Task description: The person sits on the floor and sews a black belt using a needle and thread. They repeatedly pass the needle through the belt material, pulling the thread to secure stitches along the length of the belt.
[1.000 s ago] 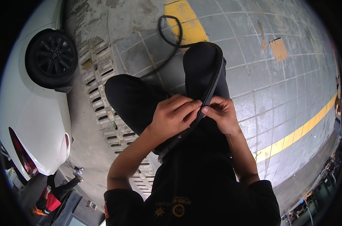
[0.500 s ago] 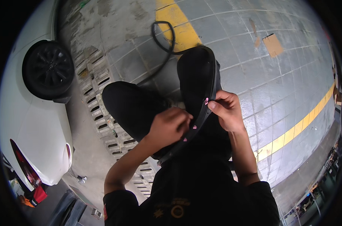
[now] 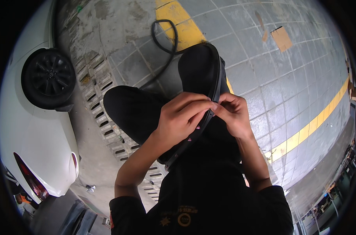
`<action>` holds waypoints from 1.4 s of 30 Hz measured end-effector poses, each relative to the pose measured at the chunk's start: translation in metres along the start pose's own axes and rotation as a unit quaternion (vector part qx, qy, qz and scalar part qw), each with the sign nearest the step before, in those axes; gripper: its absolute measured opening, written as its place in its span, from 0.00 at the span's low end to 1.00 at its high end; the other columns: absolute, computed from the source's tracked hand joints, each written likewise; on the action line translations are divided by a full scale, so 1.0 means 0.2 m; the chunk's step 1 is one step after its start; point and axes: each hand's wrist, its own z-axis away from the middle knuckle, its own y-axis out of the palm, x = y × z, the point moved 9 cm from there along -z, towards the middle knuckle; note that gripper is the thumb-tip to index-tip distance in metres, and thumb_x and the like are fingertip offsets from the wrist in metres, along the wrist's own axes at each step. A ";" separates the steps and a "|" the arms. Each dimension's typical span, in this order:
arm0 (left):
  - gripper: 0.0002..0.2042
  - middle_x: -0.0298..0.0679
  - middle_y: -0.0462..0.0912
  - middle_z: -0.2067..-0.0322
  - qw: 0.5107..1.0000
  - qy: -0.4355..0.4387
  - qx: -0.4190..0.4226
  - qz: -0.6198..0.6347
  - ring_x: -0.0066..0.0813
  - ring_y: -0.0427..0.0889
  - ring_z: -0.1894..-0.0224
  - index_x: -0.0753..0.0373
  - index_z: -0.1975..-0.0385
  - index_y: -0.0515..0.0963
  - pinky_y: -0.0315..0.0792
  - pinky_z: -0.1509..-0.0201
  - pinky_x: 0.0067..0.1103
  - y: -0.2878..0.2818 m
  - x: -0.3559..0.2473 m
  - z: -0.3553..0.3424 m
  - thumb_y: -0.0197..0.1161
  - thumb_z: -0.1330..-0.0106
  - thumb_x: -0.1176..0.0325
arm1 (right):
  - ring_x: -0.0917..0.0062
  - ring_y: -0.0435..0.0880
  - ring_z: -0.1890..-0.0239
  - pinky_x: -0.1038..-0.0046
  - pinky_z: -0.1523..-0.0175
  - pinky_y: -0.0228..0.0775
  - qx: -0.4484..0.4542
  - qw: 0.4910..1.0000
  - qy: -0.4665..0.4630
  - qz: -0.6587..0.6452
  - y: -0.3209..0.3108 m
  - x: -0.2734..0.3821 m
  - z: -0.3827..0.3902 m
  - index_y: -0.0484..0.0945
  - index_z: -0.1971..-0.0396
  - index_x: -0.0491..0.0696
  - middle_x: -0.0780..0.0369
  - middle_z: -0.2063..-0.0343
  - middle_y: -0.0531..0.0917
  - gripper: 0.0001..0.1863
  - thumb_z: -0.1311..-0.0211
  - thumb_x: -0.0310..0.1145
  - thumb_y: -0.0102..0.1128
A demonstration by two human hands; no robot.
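Note:
A long black rubber strip (image 3: 217, 74) curves over my right knee and down across my lap. Small pink clips (image 3: 198, 127) dot its lower stretch. My right hand (image 3: 236, 116) pinches the strip's right edge between thumb and fingers. Against it, my left hand (image 3: 182, 117) is closed, its fingertips pressed together on the strip beside my right thumb. Whatever lies beneath those left fingertips is hidden. Beyond my knees, a black hose-like length (image 3: 175, 35) loops over the floor; it seems to join the strip, though the knee partly covers the link.
A white car with a black wheel (image 3: 48, 79) stands at my left. A slotted drain grating (image 3: 101, 105) runs beside my left leg. Yellow bands (image 3: 313, 127) cross the grey tiles. A cardboard piece (image 3: 281, 39) lies at the far right. Dark panels (image 3: 78, 217) are at lower left.
My left hand has moved up and right along the strip to meet my right hand, covering the pink clip that showed there. My right hand keeps its pinch. The view has shifted slightly.

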 end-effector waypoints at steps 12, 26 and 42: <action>0.09 0.43 0.84 0.72 0.997 -0.062 0.026 0.045 0.30 0.85 0.71 0.69 0.71 0.77 0.77 0.67 0.19 0.00 0.10 0.02 0.68 0.51 0.85 | 0.87 0.77 0.72 0.85 0.66 0.70 -0.049 0.995 0.028 -0.078 0.00 -0.08 0.04 0.81 0.67 0.40 0.65 0.75 0.81 0.04 0.39 0.26 0.61; 0.12 0.35 0.78 0.78 0.994 -0.001 0.102 0.041 0.30 0.82 0.75 0.63 0.75 0.70 0.75 0.73 0.21 0.03 0.01 0.03 0.67 0.53 0.84 | 0.91 0.69 0.77 0.85 0.71 0.59 -0.067 0.988 0.017 -0.139 0.01 -0.13 0.09 0.80 0.72 0.40 0.69 0.79 0.78 0.04 0.40 0.25 0.61; 0.12 0.42 0.82 0.72 0.995 -0.089 0.028 0.041 0.29 0.83 0.70 0.65 0.76 0.71 0.76 0.67 0.19 0.04 0.03 0.15 0.68 0.52 0.85 | 0.88 0.78 0.71 0.85 0.64 0.71 -0.016 0.986 0.146 -0.081 0.04 -0.22 0.10 0.79 0.68 0.40 0.67 0.75 0.80 0.06 0.41 0.28 0.59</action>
